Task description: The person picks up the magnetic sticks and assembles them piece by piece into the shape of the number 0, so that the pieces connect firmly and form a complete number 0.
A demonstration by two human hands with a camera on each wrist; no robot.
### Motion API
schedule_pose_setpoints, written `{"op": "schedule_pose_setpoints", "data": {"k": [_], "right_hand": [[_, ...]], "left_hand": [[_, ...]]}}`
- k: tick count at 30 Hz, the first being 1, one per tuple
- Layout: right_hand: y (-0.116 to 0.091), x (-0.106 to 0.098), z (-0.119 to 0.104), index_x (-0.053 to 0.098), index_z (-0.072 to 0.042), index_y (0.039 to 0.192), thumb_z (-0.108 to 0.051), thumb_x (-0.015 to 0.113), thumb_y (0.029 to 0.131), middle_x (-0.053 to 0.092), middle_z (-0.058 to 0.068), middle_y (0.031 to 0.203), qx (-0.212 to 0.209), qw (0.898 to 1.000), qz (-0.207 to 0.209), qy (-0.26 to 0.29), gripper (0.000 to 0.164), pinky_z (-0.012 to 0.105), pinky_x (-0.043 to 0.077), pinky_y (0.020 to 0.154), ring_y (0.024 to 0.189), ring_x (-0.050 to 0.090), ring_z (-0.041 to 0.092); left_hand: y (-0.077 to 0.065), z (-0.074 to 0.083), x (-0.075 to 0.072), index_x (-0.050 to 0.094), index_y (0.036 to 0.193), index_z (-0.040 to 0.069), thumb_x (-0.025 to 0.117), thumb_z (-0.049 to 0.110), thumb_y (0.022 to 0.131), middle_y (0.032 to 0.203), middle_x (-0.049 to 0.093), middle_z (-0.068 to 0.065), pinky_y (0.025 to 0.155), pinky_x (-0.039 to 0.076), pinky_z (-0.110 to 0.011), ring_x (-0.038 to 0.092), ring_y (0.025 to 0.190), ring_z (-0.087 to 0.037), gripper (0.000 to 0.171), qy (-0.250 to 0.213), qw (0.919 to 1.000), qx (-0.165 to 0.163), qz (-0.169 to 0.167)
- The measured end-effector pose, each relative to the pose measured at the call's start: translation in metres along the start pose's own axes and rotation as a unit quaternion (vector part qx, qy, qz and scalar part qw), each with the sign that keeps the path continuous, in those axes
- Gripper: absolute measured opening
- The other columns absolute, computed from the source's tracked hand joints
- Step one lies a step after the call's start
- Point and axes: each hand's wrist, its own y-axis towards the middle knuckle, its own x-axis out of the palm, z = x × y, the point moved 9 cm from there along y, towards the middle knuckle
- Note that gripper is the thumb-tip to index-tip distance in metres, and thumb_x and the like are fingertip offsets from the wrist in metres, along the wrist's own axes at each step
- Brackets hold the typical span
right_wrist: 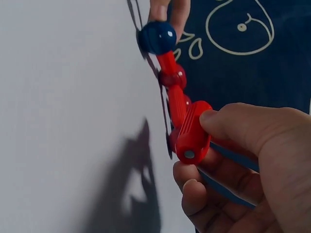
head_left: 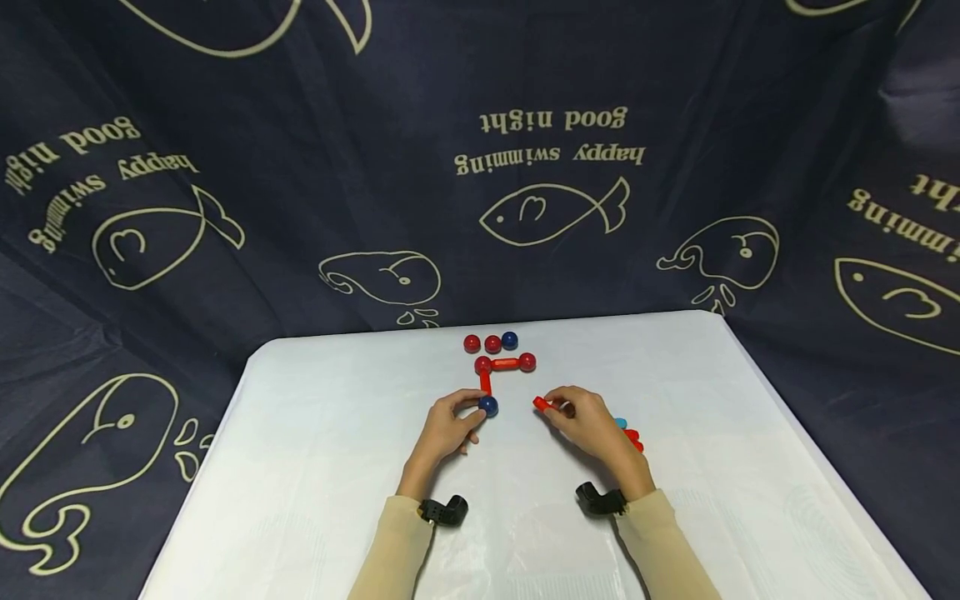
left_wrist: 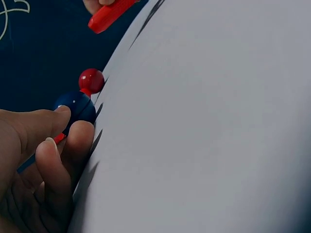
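Note:
My left hand (head_left: 446, 427) pinches a dark blue ball (head_left: 488, 407) between thumb and fingers, low over the white table. That ball sits at the near end of a red rod (head_left: 485, 384), which runs back to a red ball (head_left: 483, 365). From there a second red rod (head_left: 506, 364) reaches right to another red ball (head_left: 528, 362). To the right, my right hand (head_left: 587, 419) grips a loose red ribbed rod (right_wrist: 194, 131) between thumb and fingers. A small silvery disc shows in the rod's end in the right wrist view. The rod is apart from the blue ball.
Behind the joined pieces lie two loose red balls (head_left: 472, 343) and a loose blue ball (head_left: 510, 340). Red rods (head_left: 634, 440) and a light blue piece (head_left: 620, 423) lie beside the right wrist, partly hidden. A dark printed cloth (head_left: 450, 208) hangs behind the white table (head_left: 322, 450).

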Motion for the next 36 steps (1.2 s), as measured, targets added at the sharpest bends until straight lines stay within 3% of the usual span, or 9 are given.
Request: {"op": "schedule_pose_setpoints", "data": {"k": [15,36], "right_hand": [[0.001,0.025,-0.012,0.075,-0.009,0.108,-0.012,0.076,0.092,0.069,-0.001,0.090,0.012,0.999,-0.022,0.022,0.017,0.023,0.054,0.069,0.076,0.059,0.009],[0.003,0.039,-0.029,0.075,-0.010,0.103,-0.011,0.076,0.091,0.067,-0.004,0.084,0.003,0.999,-0.023,0.033,0.012,0.022,0.052,0.068,0.074,0.058,0.009]], "left_hand": [[-0.001,-0.003,0.000,0.066,0.134,0.016,0.070,0.016,0.099,0.128,0.070,-0.013,0.040,0.050,-0.029,0.062,0.048,-0.011,0.036,0.008,0.9999,-0.010,0.007],[0.001,-0.002,0.000,0.067,0.133,0.018,0.070,0.016,0.099,0.127,0.070,-0.012,0.039,0.050,-0.029,0.061,0.048,-0.010,0.033,0.003,0.9999,-0.009,0.008]]}}
